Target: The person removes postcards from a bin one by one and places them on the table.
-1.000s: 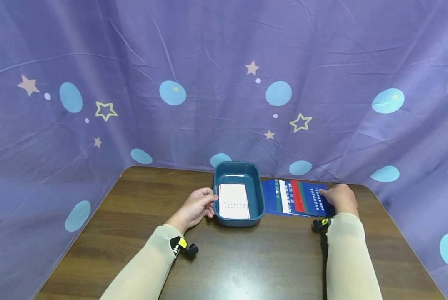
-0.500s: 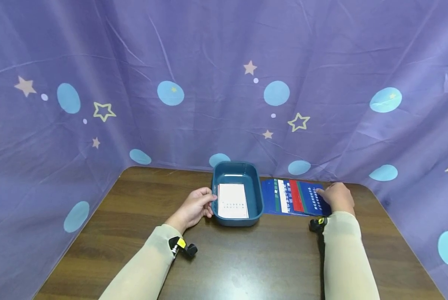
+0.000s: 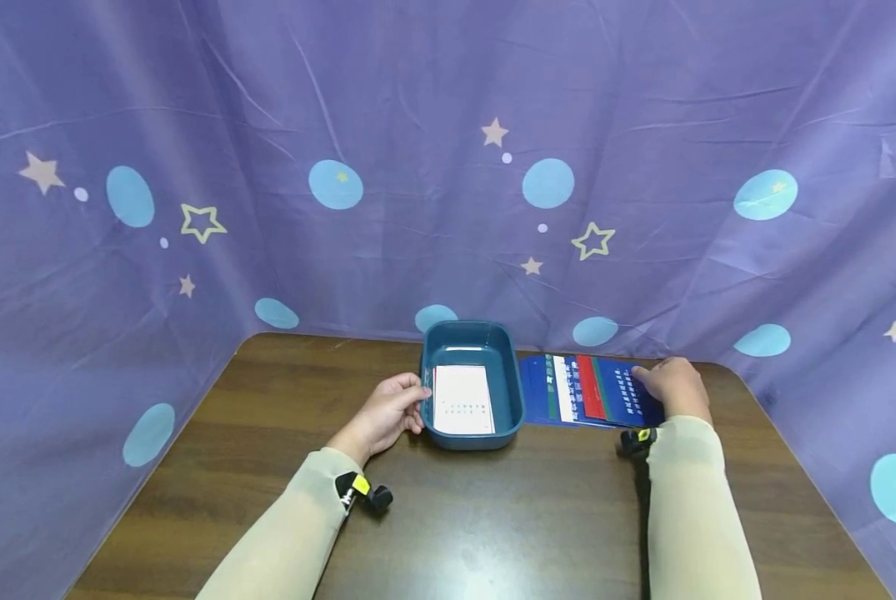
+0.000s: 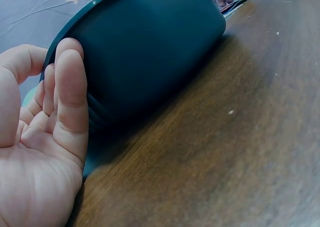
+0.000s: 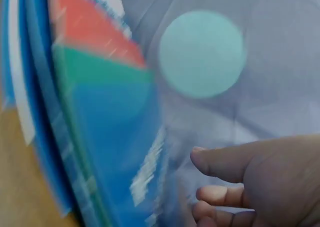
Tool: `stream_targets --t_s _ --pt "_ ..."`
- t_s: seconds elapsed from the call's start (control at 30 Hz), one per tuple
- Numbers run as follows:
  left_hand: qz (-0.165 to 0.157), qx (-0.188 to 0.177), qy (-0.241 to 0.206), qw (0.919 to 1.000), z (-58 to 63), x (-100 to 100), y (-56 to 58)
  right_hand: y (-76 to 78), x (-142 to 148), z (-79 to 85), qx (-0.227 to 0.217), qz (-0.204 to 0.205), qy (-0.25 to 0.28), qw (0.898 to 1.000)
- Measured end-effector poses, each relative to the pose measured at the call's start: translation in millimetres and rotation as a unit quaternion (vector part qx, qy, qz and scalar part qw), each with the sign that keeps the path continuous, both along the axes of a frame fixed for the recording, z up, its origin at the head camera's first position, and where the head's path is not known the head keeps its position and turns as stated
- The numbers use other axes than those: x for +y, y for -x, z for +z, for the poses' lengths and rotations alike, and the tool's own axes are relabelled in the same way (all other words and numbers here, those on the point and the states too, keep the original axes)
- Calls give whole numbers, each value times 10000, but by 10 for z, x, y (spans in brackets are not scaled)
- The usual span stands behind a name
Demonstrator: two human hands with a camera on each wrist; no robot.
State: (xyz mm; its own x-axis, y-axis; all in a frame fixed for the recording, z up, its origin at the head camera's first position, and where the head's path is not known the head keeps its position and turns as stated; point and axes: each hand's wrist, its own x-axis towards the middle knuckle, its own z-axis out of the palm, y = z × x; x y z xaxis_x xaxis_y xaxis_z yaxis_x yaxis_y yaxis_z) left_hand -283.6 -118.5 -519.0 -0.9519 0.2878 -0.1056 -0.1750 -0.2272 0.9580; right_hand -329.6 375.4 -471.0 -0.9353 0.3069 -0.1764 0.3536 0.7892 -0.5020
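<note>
My left hand (image 3: 387, 412) pinches the left rim of a dark teal plastic basin (image 3: 509, 329), thumb over the edge and fingers against the outer wall (image 4: 145, 47). White printed cards (image 3: 463, 396) lie flat inside it. Right of the basin is a fanned row of overlapping blue cards (image 3: 630, 396), some with red, green or white bands. My right hand (image 3: 676, 387) is at the row's right end, its thumb overlapping the last card from above. In the right wrist view this hand (image 5: 250, 182) has bent fingers, with a gap between the thumb and the blurred blue card (image 5: 117, 132).
Everything stands on a brown wooden table (image 3: 545, 508). Behind its back edge hangs a purple curtain (image 3: 432, 108) with stars and blue ovals. A black camera strap sits on each wrist.
The head view has shifted slightly, so everything sits a little further left. My left hand keeps its hold on the basin rim. The right hand stays at the end of the card row.
</note>
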Motion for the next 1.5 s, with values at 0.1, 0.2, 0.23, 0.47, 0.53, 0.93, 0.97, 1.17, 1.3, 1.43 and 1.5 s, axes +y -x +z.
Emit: stream_targets --t_s 0.1,0.2,0.23,0.47,0.53,0.93,0.97,1.17,1.3,1.43,1.5 --pt "12 35 -20 10000 -9 -12 4 20 -94 110 378 236 14 9990" --pt "3 57 16 10000 -12 -32 3 11 -282 297 729 530 318 9954" --pt "-2 63 25 10000 -12 -39 2 5 -363 367 849 652 413 9934" --pt "-27 100 -54 9999 -14 -26 -6 -83 -993 770 1110 1686 691 9770" --pt "-66 104 -74 9999 -16 -4 2 -109 -1157 821 1068 1963 839 9711" --pt "13 -20 -107 9999 -9 11 -12 60 -2214 848 379 3131 1041 9433" --pt "0 -13 -98 10000 -9 8 -13 96 -2292 828 242 3208 991 9416" --pt "1 6 -76 10000 -32 -6 -23 272 -2691 709 -680 3411 152 9374" --pt "3 20 -54 10000 -50 -27 -10 363 -2850 596 -1104 3181 -381 9408" --pt "21 97 -22 9999 -43 -27 -6 378 -2945 487 -1305 2839 -764 9468" --pt "-17 124 -52 9999 -42 -13 -6 363 -2970 444 -1332 2771 -1065 9456"
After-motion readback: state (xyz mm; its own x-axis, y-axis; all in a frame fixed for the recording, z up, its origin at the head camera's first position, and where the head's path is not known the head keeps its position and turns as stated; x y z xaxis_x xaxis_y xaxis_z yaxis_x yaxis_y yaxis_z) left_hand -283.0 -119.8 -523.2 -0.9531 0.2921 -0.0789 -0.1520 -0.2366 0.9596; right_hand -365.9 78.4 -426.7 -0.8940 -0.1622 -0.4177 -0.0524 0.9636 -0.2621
